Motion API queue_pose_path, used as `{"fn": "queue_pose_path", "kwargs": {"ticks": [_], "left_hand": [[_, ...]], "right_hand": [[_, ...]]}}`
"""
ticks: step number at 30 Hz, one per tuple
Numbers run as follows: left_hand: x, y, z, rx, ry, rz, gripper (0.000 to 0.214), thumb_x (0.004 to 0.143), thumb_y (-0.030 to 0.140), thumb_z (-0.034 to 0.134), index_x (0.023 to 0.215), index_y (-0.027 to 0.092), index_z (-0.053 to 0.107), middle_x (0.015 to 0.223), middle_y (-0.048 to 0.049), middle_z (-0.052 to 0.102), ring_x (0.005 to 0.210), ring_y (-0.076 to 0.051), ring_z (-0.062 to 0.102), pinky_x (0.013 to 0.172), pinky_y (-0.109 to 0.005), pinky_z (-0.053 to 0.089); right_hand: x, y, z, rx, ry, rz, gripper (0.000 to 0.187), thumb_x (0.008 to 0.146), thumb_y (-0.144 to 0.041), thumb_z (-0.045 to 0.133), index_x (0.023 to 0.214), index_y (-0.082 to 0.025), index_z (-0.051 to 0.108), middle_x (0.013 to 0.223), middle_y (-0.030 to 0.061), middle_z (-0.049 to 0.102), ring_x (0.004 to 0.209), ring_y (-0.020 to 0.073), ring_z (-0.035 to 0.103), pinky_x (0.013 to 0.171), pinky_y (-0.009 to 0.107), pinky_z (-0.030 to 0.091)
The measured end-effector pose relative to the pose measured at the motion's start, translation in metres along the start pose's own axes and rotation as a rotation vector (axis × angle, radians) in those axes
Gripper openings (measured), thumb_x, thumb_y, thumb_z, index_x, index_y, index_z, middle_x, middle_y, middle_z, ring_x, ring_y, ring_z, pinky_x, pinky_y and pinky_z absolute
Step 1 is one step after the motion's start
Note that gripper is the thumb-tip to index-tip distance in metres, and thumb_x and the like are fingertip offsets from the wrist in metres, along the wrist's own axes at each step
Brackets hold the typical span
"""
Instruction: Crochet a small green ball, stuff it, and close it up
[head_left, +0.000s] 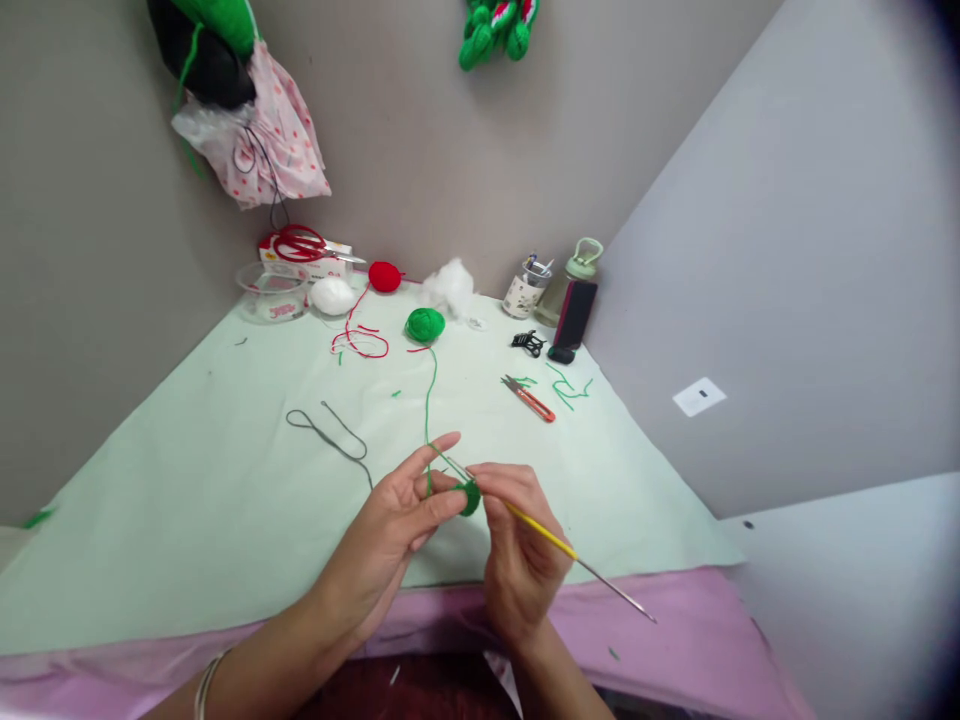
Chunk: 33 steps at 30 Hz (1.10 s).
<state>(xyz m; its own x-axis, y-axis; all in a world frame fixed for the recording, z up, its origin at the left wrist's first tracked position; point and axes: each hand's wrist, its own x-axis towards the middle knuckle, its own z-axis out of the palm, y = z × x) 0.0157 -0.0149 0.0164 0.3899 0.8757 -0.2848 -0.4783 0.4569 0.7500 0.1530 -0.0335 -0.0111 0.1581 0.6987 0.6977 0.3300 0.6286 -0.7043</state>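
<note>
Your left hand (394, 507) holds the green piece (470, 499), your right hand (527, 545) the hook (546, 532); yarn (427, 400) runs from the green ball (425, 325)

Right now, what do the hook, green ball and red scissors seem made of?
Hook: metal shaft, by its silvery shine; the smooth yellow grip looks like plastic, perhaps rubber. Green ball: matte yarn, shown by the strand running off it; fibre unclear. Red scissors: likely plastic handles, by their even colour, and bright metal blades.
</note>
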Motion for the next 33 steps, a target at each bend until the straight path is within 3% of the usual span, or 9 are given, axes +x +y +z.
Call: {"fn": "queue_pose_path", "kwargs": {"ticks": [3,10,15,20,28,30,33], "left_hand": [[0.001,0.002,-0.001,-0.010,-0.003,0.000,0.071,0.082,0.030,0.086,0.147,0.023,0.058,0.078,0.0065,0.057,0.058,-0.004,0.026,0.061,-0.024,0.024],[0.002,0.002,-0.006,0.050,0.012,0.052,0.060,0.082,0.033,0.084,0.138,0.025,0.066,0.090,0.0004,0.064,0.066,-0.008,0.037,0.058,-0.026,0.022],[0.000,0.002,-0.008,0.067,0.016,0.070,0.050,0.082,0.033,0.085,0.130,0.031,0.071,0.091,0.0015,0.061,0.077,-0.010,0.048,0.062,-0.025,0.029],[0.000,0.001,-0.011,0.151,0.038,0.158,0.045,0.085,0.032,0.082,0.129,0.033,0.072,0.092,0.0026,0.062,0.081,-0.011,0.051,0.075,-0.025,0.038],[-0.003,0.000,-0.010,0.331,0.148,0.287,0.042,0.085,0.026,0.082,0.125,0.030,0.073,0.091,0.0037,0.061,0.068,-0.009,0.042,0.071,-0.024,0.040],[-0.003,0.001,-0.009,0.263,0.123,0.244,0.048,0.082,0.028,0.084,0.128,0.029,0.073,0.091,0.0026,0.062,0.072,-0.010,0.047,0.072,-0.024,0.041],[0.000,0.002,-0.011,0.043,0.017,0.036,0.056,0.080,0.031,0.087,0.133,0.024,0.070,0.086,0.0023,0.063,0.070,-0.009,0.050,0.074,-0.025,0.042]], "right_hand": [[-0.001,0.002,0.000,0.080,0.041,0.059,0.028,0.100,-0.008,0.057,0.107,-0.025,0.077,0.099,0.0029,0.076,0.096,0.0164,0.069,0.083,0.031,0.056],[0.007,0.005,-0.002,0.404,0.068,0.349,0.016,0.102,-0.026,0.061,0.097,-0.026,0.077,0.090,0.0003,0.077,0.077,0.0122,0.064,0.072,0.027,0.053],[0.012,0.003,-0.008,0.444,0.017,0.354,0.019,0.103,-0.028,0.059,0.094,-0.023,0.075,0.086,0.0011,0.076,0.072,0.0126,0.064,0.068,0.027,0.053],[0.011,-0.002,-0.017,0.242,-0.053,0.232,0.022,0.106,-0.020,0.052,0.101,-0.024,0.073,0.091,0.0019,0.075,0.074,0.0138,0.067,0.071,0.031,0.055],[-0.001,0.001,-0.015,-0.341,-0.210,-0.306,0.033,0.096,-0.006,0.058,0.121,-0.024,0.070,0.103,0.0079,0.076,0.093,0.0198,0.073,0.075,0.033,0.061],[-0.005,0.004,-0.012,-0.473,-0.182,-0.361,0.039,0.095,-0.007,0.062,0.126,-0.030,0.072,0.105,0.0070,0.074,0.093,0.0202,0.073,0.074,0.033,0.061],[-0.006,0.005,-0.009,-0.466,-0.142,-0.350,0.042,0.094,-0.007,0.064,0.125,-0.035,0.073,0.105,0.0054,0.073,0.095,0.0210,0.072,0.073,0.034,0.061]]}}
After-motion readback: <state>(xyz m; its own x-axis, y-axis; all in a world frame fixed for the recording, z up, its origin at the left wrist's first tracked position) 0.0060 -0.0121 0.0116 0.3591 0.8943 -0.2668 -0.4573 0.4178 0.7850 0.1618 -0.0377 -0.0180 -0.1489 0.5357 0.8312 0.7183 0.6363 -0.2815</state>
